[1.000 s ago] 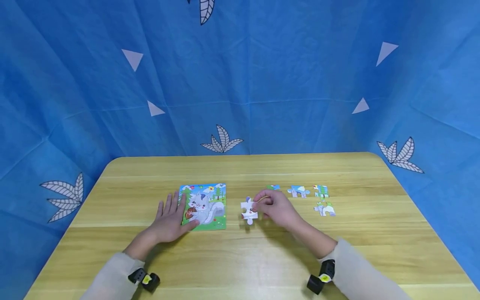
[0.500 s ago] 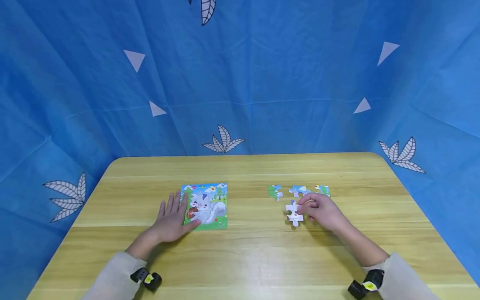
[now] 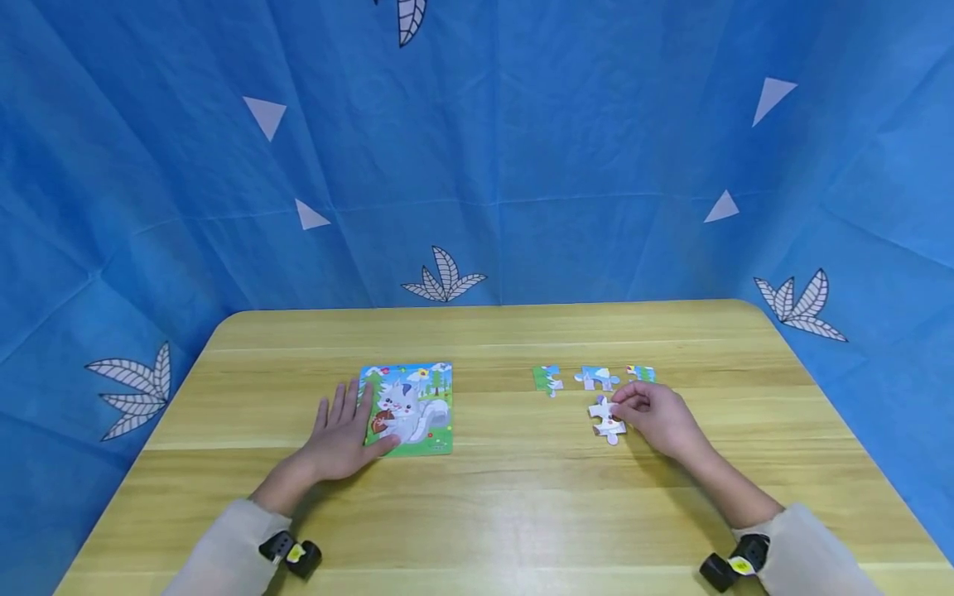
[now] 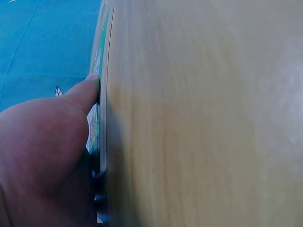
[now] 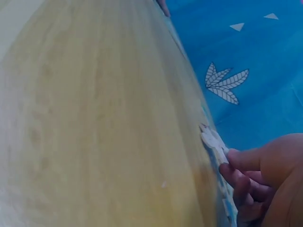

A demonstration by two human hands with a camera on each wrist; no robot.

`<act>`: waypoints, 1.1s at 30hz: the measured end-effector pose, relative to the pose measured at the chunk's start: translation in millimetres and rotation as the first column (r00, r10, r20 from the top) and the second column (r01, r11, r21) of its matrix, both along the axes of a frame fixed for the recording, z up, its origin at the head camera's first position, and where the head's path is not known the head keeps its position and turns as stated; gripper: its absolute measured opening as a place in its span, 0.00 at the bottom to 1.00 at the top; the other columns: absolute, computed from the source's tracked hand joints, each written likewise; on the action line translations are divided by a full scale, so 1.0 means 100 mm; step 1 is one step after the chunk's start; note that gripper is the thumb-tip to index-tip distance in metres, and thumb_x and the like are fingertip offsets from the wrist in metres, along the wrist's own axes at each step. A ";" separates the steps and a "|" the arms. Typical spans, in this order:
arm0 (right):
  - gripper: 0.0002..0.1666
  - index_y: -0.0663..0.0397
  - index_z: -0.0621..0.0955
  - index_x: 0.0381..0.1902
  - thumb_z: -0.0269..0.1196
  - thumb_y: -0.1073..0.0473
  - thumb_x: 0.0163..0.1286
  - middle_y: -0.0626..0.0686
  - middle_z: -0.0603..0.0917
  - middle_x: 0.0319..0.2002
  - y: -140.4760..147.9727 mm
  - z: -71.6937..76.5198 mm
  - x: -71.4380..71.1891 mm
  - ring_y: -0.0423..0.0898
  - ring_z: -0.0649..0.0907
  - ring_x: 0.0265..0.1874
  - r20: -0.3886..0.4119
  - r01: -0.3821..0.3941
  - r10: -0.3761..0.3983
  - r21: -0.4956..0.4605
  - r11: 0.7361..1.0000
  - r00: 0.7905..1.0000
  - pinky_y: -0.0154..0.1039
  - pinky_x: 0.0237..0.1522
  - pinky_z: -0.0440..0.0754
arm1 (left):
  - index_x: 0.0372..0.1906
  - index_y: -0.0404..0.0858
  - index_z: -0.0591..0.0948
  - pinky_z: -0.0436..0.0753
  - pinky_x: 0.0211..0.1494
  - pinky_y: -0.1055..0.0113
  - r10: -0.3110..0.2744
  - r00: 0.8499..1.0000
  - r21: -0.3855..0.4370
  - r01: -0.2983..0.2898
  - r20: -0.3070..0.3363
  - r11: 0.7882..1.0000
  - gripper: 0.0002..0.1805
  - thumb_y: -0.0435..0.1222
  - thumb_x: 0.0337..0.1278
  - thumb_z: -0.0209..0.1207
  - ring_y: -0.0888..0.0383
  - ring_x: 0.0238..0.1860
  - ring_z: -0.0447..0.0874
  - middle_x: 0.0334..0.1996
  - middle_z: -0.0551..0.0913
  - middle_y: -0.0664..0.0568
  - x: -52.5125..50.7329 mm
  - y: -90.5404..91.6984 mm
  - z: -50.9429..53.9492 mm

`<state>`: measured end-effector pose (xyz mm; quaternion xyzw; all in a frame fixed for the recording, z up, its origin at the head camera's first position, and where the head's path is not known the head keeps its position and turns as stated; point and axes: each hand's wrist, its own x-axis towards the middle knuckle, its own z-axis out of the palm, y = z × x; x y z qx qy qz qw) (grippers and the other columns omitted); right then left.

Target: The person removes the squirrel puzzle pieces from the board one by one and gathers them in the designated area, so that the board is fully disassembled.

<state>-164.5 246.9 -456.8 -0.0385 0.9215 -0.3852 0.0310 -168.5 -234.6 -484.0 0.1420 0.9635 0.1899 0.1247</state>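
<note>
My left hand (image 3: 339,443) lies with spread, straight fingers over the left edge of a square squirrel picture (image 3: 422,443); its thumb rests on the lower part. In the left wrist view the thumb of the left hand (image 4: 47,137) touches the picture's surface. Between thumb and fingers my right hand (image 3: 666,424) pinches a white puzzle piece (image 3: 609,425) by its right side. The right wrist view shows that piece (image 5: 214,141) at the fingertips of the right hand (image 5: 265,177). Whether it touches the table, I cannot tell.
Behind the pinched piece lie a green and blue piece (image 3: 546,378), a blue and white piece (image 3: 596,378) and a piece with a tree (image 3: 642,373). A blue patterned cloth (image 3: 566,165) hangs beyond the wooden table (image 3: 477,521).
My right hand has moved to the right with the white piece, over where another piece lay, which is now out of sight. The left hand stays on the picture.
</note>
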 end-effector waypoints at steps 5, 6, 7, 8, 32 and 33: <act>0.03 0.55 0.84 0.35 0.70 0.62 0.68 0.45 0.84 0.27 -0.02 -0.04 -0.02 0.41 0.80 0.27 -0.085 0.023 -0.016 0.086 0.996 0.996 0.38 0.32 0.74 | 0.81 0.30 0.39 0.27 0.74 0.33 -0.003 1.000 0.047 0.002 0.009 0.999 0.60 0.69 0.67 0.48 0.31 0.79 0.23 0.80 0.30 0.30 0.05 0.02 0.09; 0.04 0.55 0.85 0.35 0.70 0.61 0.67 0.45 0.84 0.27 -0.03 -0.04 -0.02 0.41 0.80 0.27 -0.098 0.026 -0.017 0.098 0.995 0.995 0.39 0.32 0.74 | 0.81 0.30 0.39 0.27 0.74 0.33 -0.002 1.000 0.051 0.002 0.007 0.999 0.60 0.69 0.67 0.48 0.32 0.79 0.23 0.80 0.30 0.30 0.05 0.02 0.10; 0.04 0.55 0.85 0.35 0.70 0.61 0.68 0.45 0.84 0.27 -0.03 -0.04 -0.03 0.41 0.80 0.27 -0.111 0.026 -0.014 0.111 0.993 0.994 0.40 0.33 0.74 | 0.81 0.29 0.40 0.26 0.73 0.33 -0.003 1.000 0.066 0.002 0.008 0.998 0.60 0.69 0.67 0.49 0.31 0.78 0.23 0.80 0.31 0.29 0.05 0.02 0.11; 0.04 0.54 0.85 0.35 0.70 0.61 0.67 0.45 0.84 0.27 -0.04 -0.05 -0.03 0.41 0.80 0.27 -0.121 0.029 -0.014 0.123 0.992 0.993 0.40 0.33 0.74 | 0.81 0.29 0.40 0.26 0.73 0.33 -0.002 1.000 0.065 0.001 0.008 0.998 0.60 0.69 0.67 0.49 0.31 0.78 0.23 0.80 0.31 0.29 0.06 0.02 0.12; 0.07 0.60 0.85 0.42 0.69 0.63 0.68 0.48 0.82 0.31 -0.24 0.15 -0.07 0.44 0.80 0.30 -0.101 -0.079 0.076 -0.021 0.997 0.992 0.35 0.32 0.77 | 0.81 0.29 0.39 0.28 0.74 0.32 -0.004 1.000 0.014 0.004 0.002 1.000 0.59 0.67 0.68 0.50 0.31 0.79 0.24 0.80 0.30 0.30 0.02 0.02 0.07; 0.07 0.60 0.85 0.43 0.69 0.63 0.68 0.48 0.82 0.31 -0.29 0.17 -0.08 0.44 0.80 0.30 -0.099 -0.089 0.085 -0.034 0.995 0.991 0.35 0.31 0.77 | 0.81 0.29 0.40 0.27 0.74 0.33 -0.005 1.000 0.022 0.005 0.006 1.000 0.59 0.67 0.68 0.50 0.31 0.79 0.24 0.80 0.30 0.30 0.02 0.02 0.08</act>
